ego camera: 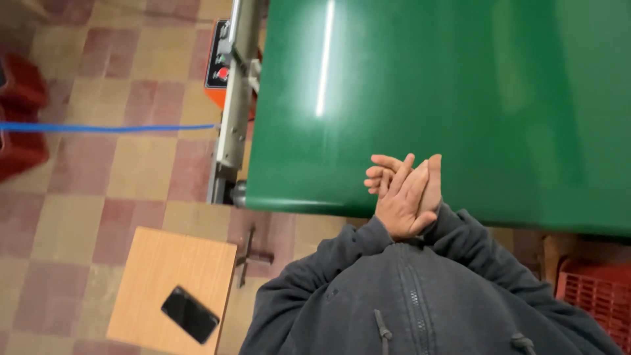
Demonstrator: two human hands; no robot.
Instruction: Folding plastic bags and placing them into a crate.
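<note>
1. Right at the near edge of the wide, glossy green conveyor belt [420, 85] the person's two hands are pressed together, palm against palm, fingers stretched out flat and overlapping.
2. Neither the left hand [402, 200] nor the right hand [428, 184] has hold of anything; both are flat and touch only each other, held just above the belt's near edge. I cannot tell whether they rest on it.
3. Both arms wear the sleeves of one dark grey zipped hooded top [420, 296], which fills the space on the near side of the belt.
4. Along the belt's left edge runs one grey metal side rail [233, 98], and fixed to the rail's far side is one orange control box [218, 62] with a black face panel and a round red button; its markings are too small to make out.
5. One thin blue cable [105, 127] stretches away from the rail across the chequered red-and-cream tiled floor [131, 52].
6. Left of the belt's near corner stands one small light wooden table [154, 263], and on it lies one black slab-shaped phone [190, 314], set at a slant.
7. Two red plastic crates show: one [20, 118] far left of the belt and one slatted crate [595, 292] under its near right edge.
</note>
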